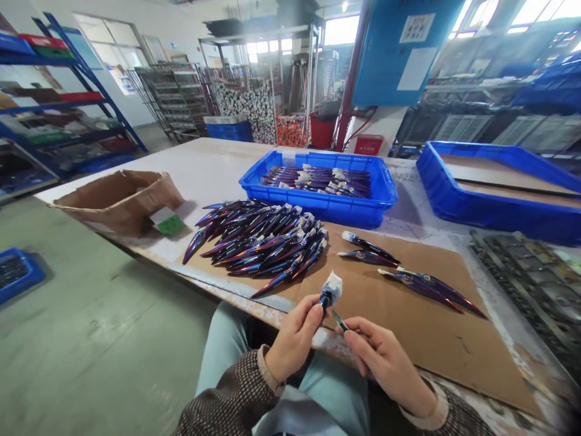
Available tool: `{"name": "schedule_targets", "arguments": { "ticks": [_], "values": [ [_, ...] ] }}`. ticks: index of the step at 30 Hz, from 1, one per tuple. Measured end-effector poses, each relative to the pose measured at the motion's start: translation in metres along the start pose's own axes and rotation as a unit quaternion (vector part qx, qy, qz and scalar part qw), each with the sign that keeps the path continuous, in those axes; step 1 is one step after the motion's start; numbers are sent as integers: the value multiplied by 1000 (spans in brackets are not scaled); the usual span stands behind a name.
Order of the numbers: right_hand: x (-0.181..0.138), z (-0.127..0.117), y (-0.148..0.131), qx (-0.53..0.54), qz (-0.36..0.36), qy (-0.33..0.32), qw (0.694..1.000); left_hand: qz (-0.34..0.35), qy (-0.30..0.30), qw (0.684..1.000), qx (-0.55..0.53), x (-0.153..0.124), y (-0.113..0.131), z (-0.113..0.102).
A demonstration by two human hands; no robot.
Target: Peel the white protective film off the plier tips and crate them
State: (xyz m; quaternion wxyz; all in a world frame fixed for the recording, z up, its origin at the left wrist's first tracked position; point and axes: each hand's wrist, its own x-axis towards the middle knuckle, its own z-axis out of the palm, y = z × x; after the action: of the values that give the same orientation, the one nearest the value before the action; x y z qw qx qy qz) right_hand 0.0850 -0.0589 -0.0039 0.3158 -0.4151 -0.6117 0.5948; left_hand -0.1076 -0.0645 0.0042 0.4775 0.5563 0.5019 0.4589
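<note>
My left hand (297, 336) is closed around a glossy dark blue-purple pointed piece (327, 293) whose upper end is wrapped in white tape or paper. My right hand (384, 357) is closed on a small thin blade-like tool (339, 320), its tip close to the wrapped end. Both hands are above my lap at the near table edge. A large pile of the same pointed pieces (263, 242) lies on a brown cardboard sheet (408, 327). Several separate pieces (426, 287) lie to the right on that sheet.
A blue plastic tray (318, 203) with more pieces stands behind the pile. Another blue tray (490, 209) holding cardboard sits at far right. A torn cardboard box (120, 200) is at the table's left end. Dark racks (531, 284) lie at right. Shelving lines the left wall.
</note>
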Motion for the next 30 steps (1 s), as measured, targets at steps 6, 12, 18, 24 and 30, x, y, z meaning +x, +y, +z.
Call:
{"name": "schedule_targets", "arguments": {
  "ticks": [6,12,18,24,30],
  "values": [
    [-10,16,0,3,10,-5,1000,3,6,999,-40,-23,-3,2],
    [-17,24,1,16,27,-9,999,-3,24,998,-57,-33,-8,4],
    [-20,28,0,23,26,1,999,-2,23,998,-66,-36,-8,5],
    [-22,29,0,33,22,-1,999,-10,24,998,-61,-39,-9,6],
    [-23,30,8,65,36,-11,997,17,42,999,-21,-44,-12,8]
  ]
}}
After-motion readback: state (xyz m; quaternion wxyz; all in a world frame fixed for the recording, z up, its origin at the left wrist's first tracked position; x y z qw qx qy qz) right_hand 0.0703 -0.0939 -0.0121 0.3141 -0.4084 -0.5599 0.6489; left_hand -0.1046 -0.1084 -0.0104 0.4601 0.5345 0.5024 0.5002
